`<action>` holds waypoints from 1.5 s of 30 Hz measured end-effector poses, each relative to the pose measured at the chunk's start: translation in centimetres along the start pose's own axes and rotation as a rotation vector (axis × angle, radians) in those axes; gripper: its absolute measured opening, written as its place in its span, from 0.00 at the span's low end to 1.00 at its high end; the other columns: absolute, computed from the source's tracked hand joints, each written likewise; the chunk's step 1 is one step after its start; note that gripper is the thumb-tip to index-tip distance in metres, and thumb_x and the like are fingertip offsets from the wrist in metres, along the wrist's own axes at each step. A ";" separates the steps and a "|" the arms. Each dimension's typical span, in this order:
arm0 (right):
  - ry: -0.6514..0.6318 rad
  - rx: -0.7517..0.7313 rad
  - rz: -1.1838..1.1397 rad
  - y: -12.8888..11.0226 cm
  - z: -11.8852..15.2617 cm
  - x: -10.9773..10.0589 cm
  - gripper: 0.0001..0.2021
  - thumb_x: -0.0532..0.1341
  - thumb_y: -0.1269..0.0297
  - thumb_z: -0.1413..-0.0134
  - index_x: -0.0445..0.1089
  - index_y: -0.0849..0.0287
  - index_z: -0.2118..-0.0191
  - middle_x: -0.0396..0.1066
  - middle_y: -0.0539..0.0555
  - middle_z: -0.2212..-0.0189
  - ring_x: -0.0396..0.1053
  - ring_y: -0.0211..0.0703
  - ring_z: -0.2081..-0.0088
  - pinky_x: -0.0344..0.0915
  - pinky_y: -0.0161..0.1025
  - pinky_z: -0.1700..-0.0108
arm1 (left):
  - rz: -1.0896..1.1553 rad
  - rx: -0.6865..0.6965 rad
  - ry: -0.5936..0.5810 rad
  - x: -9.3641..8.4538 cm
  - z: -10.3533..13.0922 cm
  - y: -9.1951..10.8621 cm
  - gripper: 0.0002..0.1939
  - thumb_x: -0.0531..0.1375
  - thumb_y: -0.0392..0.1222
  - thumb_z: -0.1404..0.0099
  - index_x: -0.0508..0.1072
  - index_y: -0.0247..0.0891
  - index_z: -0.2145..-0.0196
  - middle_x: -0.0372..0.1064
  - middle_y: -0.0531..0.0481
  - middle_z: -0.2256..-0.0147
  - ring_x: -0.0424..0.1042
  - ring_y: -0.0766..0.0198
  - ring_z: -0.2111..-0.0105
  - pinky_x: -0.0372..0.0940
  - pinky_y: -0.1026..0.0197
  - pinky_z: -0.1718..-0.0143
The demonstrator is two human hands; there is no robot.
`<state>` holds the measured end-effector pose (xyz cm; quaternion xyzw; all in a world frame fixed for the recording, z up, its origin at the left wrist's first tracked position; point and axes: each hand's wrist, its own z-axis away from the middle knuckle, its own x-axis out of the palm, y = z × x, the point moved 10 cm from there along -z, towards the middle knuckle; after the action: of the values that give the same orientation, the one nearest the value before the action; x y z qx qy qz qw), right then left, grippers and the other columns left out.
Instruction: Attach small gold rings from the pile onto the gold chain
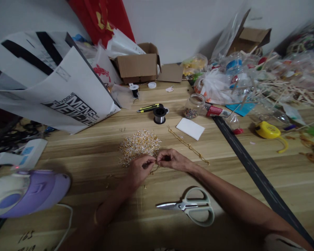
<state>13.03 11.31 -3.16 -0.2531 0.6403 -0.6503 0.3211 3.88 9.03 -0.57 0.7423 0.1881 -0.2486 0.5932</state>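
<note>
My left hand (140, 170) and my right hand (172, 160) meet fingertip to fingertip, each closed in a pinch. A short gold chain (154, 171) trails down under the right fingertips to the tabletop; whatever the left fingers pinch is too small to make out. Just beyond the hands lies a heap of small gold-and-clear beaded pieces (140, 144). To the right of it, a longer gold chain (187, 144) stretches across the wood. Scissors (184, 205) with pale handles lie near me, blades pointing left. A tiny gold piece (145, 187) rests below my left hand.
Beyond the heap are a wire spool (159, 115), a yellow-black utility knife (149, 108), a white pad (190, 128) and a bead jar (193, 106). A purple-white appliance (42, 190) and paper bag (68, 87) stand left. A yellow tape measure (268, 130) and clutter lie right.
</note>
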 end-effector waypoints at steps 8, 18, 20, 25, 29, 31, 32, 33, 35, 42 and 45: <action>0.014 0.001 0.036 0.1 0.0 0.0 0.07 0.60 0.65 0.50 0.68 0.65 0.72 0.62 0.48 0.78 0.57 0.32 0.76 0.54 0.30 0.73 | 0.166 -0.076 -0.005 0.5 0.1 -1.0 0.07 0.58 0.32 0.47 0.75 0.36 0.70 0.74 0.49 0.71 0.73 0.66 0.71 0.68 0.66 0.67; 0.030 0.000 0.050 0.1 0.0 -0.1 0.06 0.60 0.66 0.50 0.67 0.64 0.72 0.61 0.48 0.78 0.56 0.32 0.76 0.53 0.30 0.74 | 0.339 -0.192 -0.031 0.9 -0.1 -1.9 0.05 0.59 0.36 0.46 0.74 0.34 0.70 0.74 0.47 0.72 0.73 0.64 0.71 0.67 0.65 0.68; 0.037 0.003 0.062 0.1 0.0 -0.2 0.07 0.60 0.65 0.50 0.67 0.64 0.72 0.61 0.48 0.78 0.55 0.32 0.77 0.52 0.30 0.75 | 0.355 -0.199 -0.046 1.1 -0.1 -2.1 0.06 0.59 0.37 0.45 0.74 0.34 0.70 0.73 0.47 0.73 0.72 0.64 0.71 0.66 0.65 0.68; 0.034 -0.005 0.071 -0.2 0.1 -0.1 0.08 0.60 0.63 0.50 0.68 0.64 0.72 0.61 0.47 0.78 0.55 0.32 0.77 0.52 0.29 0.75 | 0.402 -0.204 -0.053 1.3 -0.1 -2.6 0.06 0.59 0.38 0.45 0.73 0.33 0.69 0.73 0.49 0.74 0.72 0.65 0.73 0.66 0.65 0.69; 0.032 -0.013 0.096 -0.3 0.1 0.0 0.08 0.59 0.64 0.49 0.68 0.65 0.71 0.60 0.47 0.79 0.54 0.31 0.77 0.52 0.29 0.75 | 0.403 -0.201 -0.049 1.3 -0.1 -2.7 0.06 0.60 0.37 0.45 0.74 0.33 0.69 0.73 0.48 0.74 0.72 0.65 0.72 0.66 0.65 0.69; 0.029 -0.023 0.109 -0.3 0.1 0.0 0.08 0.59 0.65 0.49 0.68 0.65 0.71 0.60 0.47 0.79 0.55 0.31 0.77 0.52 0.29 0.75 | 0.422 -0.208 -0.052 1.3 -0.1 -2.6 0.06 0.60 0.37 0.46 0.74 0.33 0.69 0.73 0.48 0.74 0.72 0.64 0.72 0.66 0.65 0.69; 0.027 -0.030 0.116 -0.4 0.1 0.1 0.08 0.59 0.65 0.49 0.69 0.65 0.71 0.60 0.47 0.79 0.55 0.31 0.77 0.52 0.30 0.75 | 0.436 -0.216 -0.054 1.4 -0.1 -2.6 0.06 0.60 0.37 0.46 0.73 0.33 0.69 0.73 0.48 0.74 0.72 0.64 0.73 0.66 0.65 0.69; 0.025 -0.036 0.122 -0.4 0.1 0.1 0.08 0.59 0.64 0.49 0.69 0.65 0.71 0.60 0.47 0.78 0.55 0.32 0.77 0.52 0.30 0.75 | 0.447 -0.225 -0.056 1.4 -0.1 -2.6 0.05 0.61 0.36 0.46 0.73 0.33 0.69 0.73 0.48 0.74 0.72 0.65 0.73 0.66 0.65 0.69; 0.023 -0.042 0.125 -0.4 0.1 0.1 0.08 0.59 0.63 0.49 0.69 0.65 0.71 0.60 0.47 0.78 0.55 0.32 0.77 0.52 0.30 0.75 | 0.464 -0.244 -0.050 1.3 -0.1 -2.6 0.05 0.61 0.36 0.47 0.73 0.33 0.70 0.73 0.49 0.74 0.72 0.65 0.73 0.66 0.65 0.69; 0.032 -0.044 0.079 -0.5 0.2 0.2 0.10 0.58 0.61 0.47 0.67 0.64 0.71 0.60 0.47 0.78 0.55 0.32 0.76 0.53 0.30 0.73 | 0.573 -0.307 -0.032 1.1 -0.3 -2.9 0.08 0.64 0.36 0.51 0.73 0.33 0.70 0.74 0.49 0.74 0.73 0.65 0.73 0.68 0.63 0.68; 0.061 -0.049 0.080 -0.4 0.2 0.0 0.09 0.58 0.62 0.47 0.67 0.64 0.70 0.61 0.48 0.78 0.56 0.33 0.76 0.54 0.31 0.73 | 0.644 -0.352 -0.033 1.2 -0.2 -3.5 0.10 0.66 0.36 0.53 0.72 0.32 0.71 0.74 0.49 0.74 0.73 0.65 0.73 0.69 0.62 0.67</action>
<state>13.13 11.12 -2.79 -0.2149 0.6750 -0.6286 0.3210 2.88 10.00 -3.96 0.6460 -0.0247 -0.0249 0.7626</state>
